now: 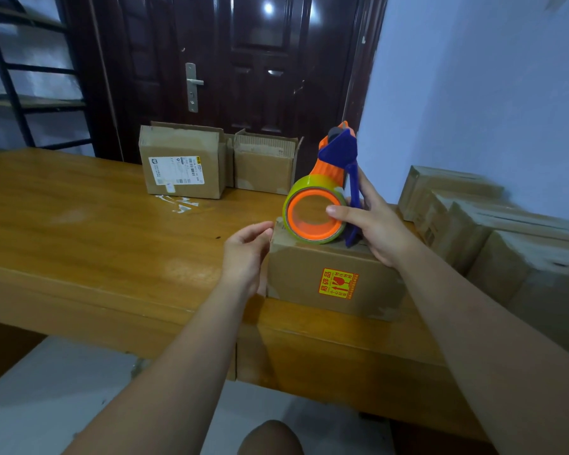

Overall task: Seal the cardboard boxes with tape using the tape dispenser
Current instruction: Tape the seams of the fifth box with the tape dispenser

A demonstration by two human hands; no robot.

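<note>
A cardboard box [329, 277] with a red and yellow fragile sticker stands near the front edge of the wooden table [112, 231]. My right hand [372, 224] grips an orange and blue tape dispenser [329, 192], upright on the box top, thumb on the tape roll's orange core. My left hand [247, 254] is at the box's left upper corner, with relaxed fingers near or just touching the edge; nothing shows between them.
Two more boxes stand at the table's far edge: one with a white label [181, 162] and one with raised flaps [265, 162]. A row of several boxes [493, 224] lies at the right by the wall. Bits of tape [178, 203] stick to the tabletop. A dark door is behind.
</note>
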